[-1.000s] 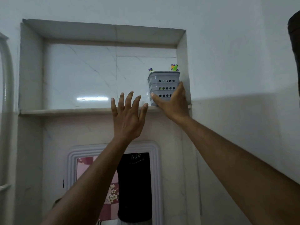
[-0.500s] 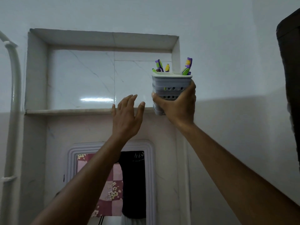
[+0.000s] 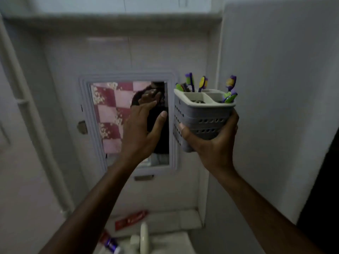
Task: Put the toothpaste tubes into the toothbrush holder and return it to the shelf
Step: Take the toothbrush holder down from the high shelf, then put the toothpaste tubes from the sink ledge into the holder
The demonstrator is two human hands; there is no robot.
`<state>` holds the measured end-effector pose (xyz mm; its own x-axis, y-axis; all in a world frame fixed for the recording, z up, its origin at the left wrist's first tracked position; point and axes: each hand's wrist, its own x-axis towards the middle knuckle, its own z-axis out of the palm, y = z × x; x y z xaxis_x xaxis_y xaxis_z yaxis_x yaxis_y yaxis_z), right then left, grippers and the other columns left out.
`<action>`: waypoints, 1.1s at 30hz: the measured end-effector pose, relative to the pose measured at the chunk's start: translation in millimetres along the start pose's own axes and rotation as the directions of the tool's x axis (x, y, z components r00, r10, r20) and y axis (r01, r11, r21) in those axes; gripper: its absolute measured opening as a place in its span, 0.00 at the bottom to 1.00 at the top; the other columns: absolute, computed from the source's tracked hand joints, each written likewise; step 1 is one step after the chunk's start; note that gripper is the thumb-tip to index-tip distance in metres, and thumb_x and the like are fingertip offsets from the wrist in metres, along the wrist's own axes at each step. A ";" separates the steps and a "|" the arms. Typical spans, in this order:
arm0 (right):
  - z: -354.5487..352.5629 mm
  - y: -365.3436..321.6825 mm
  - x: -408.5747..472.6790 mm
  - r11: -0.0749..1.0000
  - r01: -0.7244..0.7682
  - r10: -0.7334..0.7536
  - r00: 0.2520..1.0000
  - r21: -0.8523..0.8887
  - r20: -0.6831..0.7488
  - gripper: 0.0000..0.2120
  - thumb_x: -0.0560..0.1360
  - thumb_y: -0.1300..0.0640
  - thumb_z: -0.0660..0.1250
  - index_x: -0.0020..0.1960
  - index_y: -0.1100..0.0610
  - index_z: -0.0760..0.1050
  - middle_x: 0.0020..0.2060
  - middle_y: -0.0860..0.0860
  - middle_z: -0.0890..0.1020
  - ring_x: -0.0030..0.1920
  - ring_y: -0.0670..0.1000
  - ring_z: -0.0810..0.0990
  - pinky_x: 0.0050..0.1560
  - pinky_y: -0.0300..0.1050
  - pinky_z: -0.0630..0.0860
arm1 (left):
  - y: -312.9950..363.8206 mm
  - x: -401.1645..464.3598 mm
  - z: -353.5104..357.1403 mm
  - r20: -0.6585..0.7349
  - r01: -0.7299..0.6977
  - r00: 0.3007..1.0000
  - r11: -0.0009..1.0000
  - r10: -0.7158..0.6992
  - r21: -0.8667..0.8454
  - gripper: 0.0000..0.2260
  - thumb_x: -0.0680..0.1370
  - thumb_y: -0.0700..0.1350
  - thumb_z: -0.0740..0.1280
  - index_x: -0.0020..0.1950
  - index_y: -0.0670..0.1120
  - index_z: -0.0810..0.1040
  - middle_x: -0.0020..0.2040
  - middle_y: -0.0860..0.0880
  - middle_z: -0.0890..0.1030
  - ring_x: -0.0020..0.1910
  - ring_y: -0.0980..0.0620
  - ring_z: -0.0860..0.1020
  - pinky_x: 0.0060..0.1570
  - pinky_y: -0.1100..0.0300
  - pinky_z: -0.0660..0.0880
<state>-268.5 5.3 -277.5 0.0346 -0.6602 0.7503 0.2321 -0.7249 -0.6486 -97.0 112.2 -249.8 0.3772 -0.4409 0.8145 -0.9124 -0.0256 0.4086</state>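
My right hand (image 3: 212, 140) grips a grey perforated toothbrush holder (image 3: 200, 116) from below, held upright in front of the wall. Several purple and green toothbrushes (image 3: 202, 83) stand in its compartments. My left hand (image 3: 145, 129) is raised beside the holder, fingers apart, holding nothing and not touching it. A red toothpaste tube (image 3: 131, 219) lies on the ledge above the basin. A second tube (image 3: 110, 243), red and purple, lies lower down near the tap. The shelf (image 3: 110, 19) runs across the top of the view.
A framed mirror (image 3: 128, 121) hangs on the wall behind my left hand. A white tap (image 3: 144, 237) rises from the basin at the bottom. A white pipe (image 3: 34, 125) runs down the left wall. A dark edge shows at the far right.
My right hand has lifted the holder off the shelf and brought it down to mirror height. My view has tilted down, so the basin and tubes now show. My left hand came down alongside.
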 end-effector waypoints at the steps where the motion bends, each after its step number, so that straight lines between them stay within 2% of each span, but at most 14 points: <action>1: -3.5 6.3 -21.5 1.000 -0.021 0.021 1.000 -0.012 0.009 0.59 0.60 0.35 0.85 0.82 0.56 0.65 0.69 0.55 0.75 0.71 0.56 0.76 0.66 0.39 0.79 | -8.6 -21.0 3.2 0.017 0.028 0.999 0.999 -0.028 -0.016 0.24 0.86 0.63 0.62 0.77 0.50 0.75 0.72 0.51 0.79 0.70 0.53 0.77 0.66 0.44 0.78; 2: -6.1 12.7 -38.7 0.999 -0.045 0.045 0.999 -0.022 0.025 0.59 0.60 0.35 0.85 0.82 0.57 0.65 0.68 0.55 0.74 0.70 0.55 0.75 0.64 0.34 0.76 | -15.7 -39.3 5.8 0.033 0.054 0.998 0.998 -0.053 -0.032 0.24 0.86 0.62 0.63 0.77 0.50 0.75 0.71 0.51 0.79 0.69 0.54 0.77 0.66 0.47 0.78; 6: -14.8 53.0 -112.8 0.981 -0.180 0.188 0.976 -0.079 0.113 0.59 0.60 0.36 0.85 0.82 0.58 0.65 0.67 0.54 0.73 0.69 0.51 0.74 0.67 0.32 0.73 | -48.9 -128.9 18.5 0.138 0.210 0.971 0.973 -0.196 -0.094 0.20 0.85 0.58 0.67 0.73 0.49 0.78 0.67 0.52 0.81 0.66 0.57 0.78 0.63 0.68 0.73; 8: -19.6 74.0 -144.8 0.962 -0.227 0.248 0.959 -0.152 0.138 0.58 0.60 0.36 0.85 0.81 0.60 0.66 0.67 0.53 0.73 0.69 0.50 0.74 0.69 0.32 0.71 | -63.6 -169.3 24.8 0.190 0.278 0.948 0.956 -0.256 -0.097 0.18 0.85 0.57 0.68 0.71 0.49 0.80 0.66 0.54 0.82 0.65 0.57 0.79 0.63 0.65 0.74; 9: -22.2 84.6 -159.8 0.948 -0.244 0.277 0.949 -0.202 0.153 0.58 0.60 0.35 0.85 0.80 0.60 0.67 0.67 0.54 0.75 0.69 0.50 0.75 0.70 0.36 0.73 | -70.7 -188.1 27.1 0.217 0.322 0.931 0.942 -0.295 -0.100 0.18 0.85 0.57 0.68 0.70 0.49 0.81 0.65 0.54 0.83 0.65 0.57 0.80 0.63 0.65 0.75; 11: -27.9 108.3 -187.8 0.912 -0.282 0.343 0.923 -0.299 0.175 0.57 0.60 0.34 0.87 0.79 0.59 0.69 0.68 0.54 0.79 0.69 0.53 0.79 0.69 0.49 0.78 | -84.9 -223.3 29.6 0.255 0.420 0.887 0.902 -0.384 -0.100 0.16 0.85 0.56 0.68 0.68 0.49 0.82 0.63 0.53 0.83 0.63 0.58 0.81 0.57 0.74 0.74; 12: -29.8 120.5 -203.2 0.887 -0.305 0.383 0.905 -0.346 0.183 0.57 0.59 0.34 0.88 0.78 0.58 0.69 0.68 0.53 0.80 0.68 0.54 0.81 0.67 0.52 0.79 | -93.1 -241.8 30.7 0.266 0.467 0.863 0.879 -0.429 -0.096 0.15 0.85 0.56 0.68 0.68 0.50 0.82 0.62 0.53 0.83 0.61 0.59 0.81 0.54 0.76 0.73; 16: -33.9 159.2 -252.6 0.802 -0.357 0.499 0.841 -0.479 0.208 0.57 0.59 0.32 0.87 0.79 0.56 0.69 0.69 0.51 0.83 0.67 0.54 0.84 0.61 0.53 0.83 | -128.8 -304.3 36.2 0.243 0.594 0.786 0.803 -0.568 -0.045 0.11 0.86 0.56 0.67 0.63 0.54 0.83 0.58 0.58 0.83 0.57 0.61 0.81 0.51 0.65 0.76; 20: -27.9 188.1 -294.3 0.723 -0.438 0.613 0.764 -0.535 0.203 0.58 0.57 0.31 0.84 0.77 0.58 0.68 0.69 0.52 0.82 0.67 0.57 0.83 0.59 0.51 0.82 | -165.7 -359.9 42.3 0.222 0.736 0.664 0.676 -0.714 -0.026 0.11 0.86 0.54 0.67 0.60 0.49 0.84 0.55 0.57 0.84 0.54 0.61 0.81 0.51 0.61 0.77; 22: -19.0 199.1 -312.5 0.682 -0.470 0.662 0.722 -0.561 0.201 0.57 0.58 0.35 0.86 0.77 0.60 0.67 0.69 0.54 0.81 0.68 0.57 0.82 0.56 0.42 0.76 | -182.1 -382.4 44.8 0.263 0.809 0.571 0.588 -0.778 -0.018 0.11 0.86 0.54 0.67 0.60 0.49 0.84 0.55 0.55 0.85 0.54 0.57 0.82 0.52 0.58 0.78; 23: -15.6 204.2 -320.0 0.662 -0.484 0.684 0.701 -0.572 0.199 0.57 0.59 0.38 0.88 0.77 0.60 0.67 0.69 0.54 0.80 0.68 0.57 0.82 0.56 0.40 0.74 | -188.6 -391.6 45.7 0.285 0.821 0.548 0.571 -0.787 -0.001 0.11 0.86 0.54 0.67 0.60 0.49 0.84 0.55 0.55 0.85 0.54 0.57 0.82 0.52 0.58 0.78; 25: -7.4 215.4 -333.4 0.632 -0.512 0.717 0.670 -0.582 0.189 0.56 0.60 0.44 0.90 0.77 0.62 0.66 0.70 0.55 0.78 0.69 0.56 0.81 0.58 0.41 0.76 | -201.8 -405.4 46.9 0.328 0.832 0.517 0.554 -0.791 0.026 0.11 0.86 0.54 0.67 0.60 0.49 0.84 0.55 0.54 0.85 0.54 0.58 0.82 0.51 0.61 0.76; 29: 7.3 232.7 -348.9 0.600 -0.552 0.743 0.652 -0.579 0.148 0.56 0.59 0.48 0.92 0.76 0.64 0.64 0.68 0.53 0.76 0.66 0.52 0.80 0.61 0.44 0.80 | -227.1 -423.5 52.8 0.389 0.826 0.485 0.556 -0.784 0.091 0.09 0.85 0.50 0.68 0.62 0.49 0.83 0.56 0.55 0.85 0.53 0.59 0.82 0.52 0.58 0.80; 33: 16.0 244.2 -357.8 0.570 -0.595 0.776 0.616 -0.567 0.134 0.58 0.59 0.49 0.93 0.76 0.63 0.63 0.68 0.48 0.76 0.65 0.47 0.79 0.61 0.41 0.78 | -257.5 -432.5 54.2 0.429 0.668 0.560 0.693 -0.709 0.273 0.14 0.82 0.39 0.69 0.67 0.47 0.80 0.63 0.49 0.83 0.59 0.49 0.81 0.60 0.50 0.80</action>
<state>-208.7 67.6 -702.3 0.3313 -0.9432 -0.0242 -0.4393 -0.1316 -0.8886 -33.8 260.8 -729.6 0.7897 -0.6135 -0.0102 -0.4237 -0.5573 0.7141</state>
